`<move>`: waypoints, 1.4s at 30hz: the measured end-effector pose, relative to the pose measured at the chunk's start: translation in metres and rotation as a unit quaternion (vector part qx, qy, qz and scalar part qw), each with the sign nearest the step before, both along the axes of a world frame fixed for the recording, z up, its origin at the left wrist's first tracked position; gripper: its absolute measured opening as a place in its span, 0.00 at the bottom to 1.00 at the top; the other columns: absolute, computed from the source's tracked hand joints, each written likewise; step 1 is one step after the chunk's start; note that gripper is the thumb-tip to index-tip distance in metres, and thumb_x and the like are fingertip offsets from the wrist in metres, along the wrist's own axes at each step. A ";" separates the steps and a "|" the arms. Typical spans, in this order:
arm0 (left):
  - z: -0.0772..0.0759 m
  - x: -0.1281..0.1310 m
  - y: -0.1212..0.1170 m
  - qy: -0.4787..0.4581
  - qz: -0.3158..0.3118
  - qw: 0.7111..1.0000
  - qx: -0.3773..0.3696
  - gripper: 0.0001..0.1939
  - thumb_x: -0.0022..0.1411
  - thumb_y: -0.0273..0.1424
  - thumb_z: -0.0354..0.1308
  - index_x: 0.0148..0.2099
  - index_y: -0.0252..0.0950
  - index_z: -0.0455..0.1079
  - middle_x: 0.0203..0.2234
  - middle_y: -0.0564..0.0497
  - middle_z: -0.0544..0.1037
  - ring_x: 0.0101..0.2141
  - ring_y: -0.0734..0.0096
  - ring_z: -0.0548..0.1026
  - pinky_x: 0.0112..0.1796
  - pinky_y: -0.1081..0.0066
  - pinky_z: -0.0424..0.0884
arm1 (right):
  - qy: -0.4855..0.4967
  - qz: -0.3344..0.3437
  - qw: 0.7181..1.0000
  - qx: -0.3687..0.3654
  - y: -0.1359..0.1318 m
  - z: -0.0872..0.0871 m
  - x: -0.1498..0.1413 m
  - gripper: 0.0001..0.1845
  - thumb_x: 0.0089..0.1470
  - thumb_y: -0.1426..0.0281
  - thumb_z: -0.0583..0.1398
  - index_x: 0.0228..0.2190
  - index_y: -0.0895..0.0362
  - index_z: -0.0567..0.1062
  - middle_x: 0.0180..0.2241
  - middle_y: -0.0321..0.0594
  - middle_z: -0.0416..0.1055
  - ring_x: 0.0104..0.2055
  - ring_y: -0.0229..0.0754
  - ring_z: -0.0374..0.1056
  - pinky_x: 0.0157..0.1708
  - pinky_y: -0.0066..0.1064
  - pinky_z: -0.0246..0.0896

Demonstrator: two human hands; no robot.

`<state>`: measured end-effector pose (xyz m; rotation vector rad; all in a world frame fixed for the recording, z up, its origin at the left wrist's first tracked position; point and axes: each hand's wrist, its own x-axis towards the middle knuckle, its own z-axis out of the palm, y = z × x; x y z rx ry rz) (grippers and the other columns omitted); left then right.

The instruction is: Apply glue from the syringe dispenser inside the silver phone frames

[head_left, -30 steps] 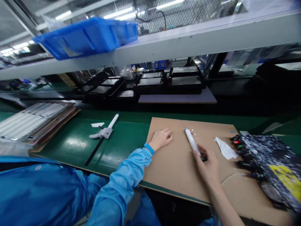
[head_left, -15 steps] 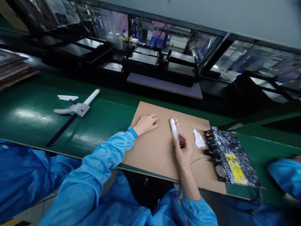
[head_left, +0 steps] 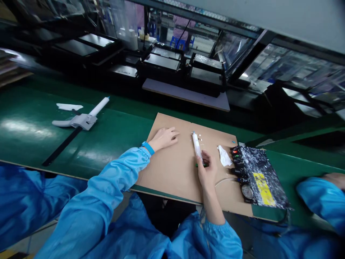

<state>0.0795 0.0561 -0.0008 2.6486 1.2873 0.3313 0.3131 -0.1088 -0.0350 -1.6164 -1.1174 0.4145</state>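
My right hand [head_left: 207,169] is closed round the rear of a white dispensing syringe [head_left: 197,144]. The syringe's blue tip points away from me, over small white specks on a brown cardboard sheet [head_left: 172,169]. A bit of green shows at its back end, by my fingers. My left hand [head_left: 165,137] lies on the left part of the cardboard with fingers stretched out and nothing in it. A crumpled white tissue [head_left: 224,156] lies to the right of my right hand.
Right of the tissue sits a black, white-smeared control box [head_left: 262,176] with a gauge, lit display and thin hose. On the green bench at left lies a grey caulking gun [head_left: 83,121] with a white cartridge. Black trays [head_left: 161,61] stand behind. Blue-sleeved people [head_left: 318,198] sit on both sides.
The view has shifted slightly, so things appear a little further left and higher. My right hand still holds the syringe, and my left hand still rests on the cardboard.
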 end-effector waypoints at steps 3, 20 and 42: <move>-0.001 0.001 0.001 -0.002 0.017 1.000 0.013 0.22 0.80 0.37 0.57 0.69 0.42 0.80 0.59 0.42 0.82 0.52 0.52 0.85 0.55 0.58 0.77 | 0.002 -0.005 1.000 -0.002 0.000 0.001 0.000 0.30 0.64 0.46 0.69 0.54 0.57 0.83 0.51 0.53 0.82 0.50 0.55 0.80 0.52 0.50 0.78; 0.004 -0.005 0.005 0.010 -0.011 0.999 0.029 0.22 0.79 0.33 0.55 0.67 0.41 0.82 0.55 0.43 0.83 0.49 0.55 0.84 0.50 0.61 0.75 | 0.009 0.000 1.000 -0.004 0.000 -0.001 0.001 0.30 0.63 0.47 0.69 0.55 0.56 0.82 0.50 0.52 0.82 0.50 0.56 0.80 0.52 0.52 0.78; 0.005 -0.008 0.005 0.032 -0.023 0.999 0.007 0.25 0.80 0.34 0.53 0.73 0.42 0.78 0.60 0.43 0.81 0.53 0.53 0.84 0.55 0.60 0.76 | 0.000 0.005 1.000 -0.007 0.000 0.001 0.001 0.30 0.64 0.46 0.68 0.55 0.56 0.82 0.50 0.51 0.82 0.50 0.54 0.79 0.52 0.50 0.78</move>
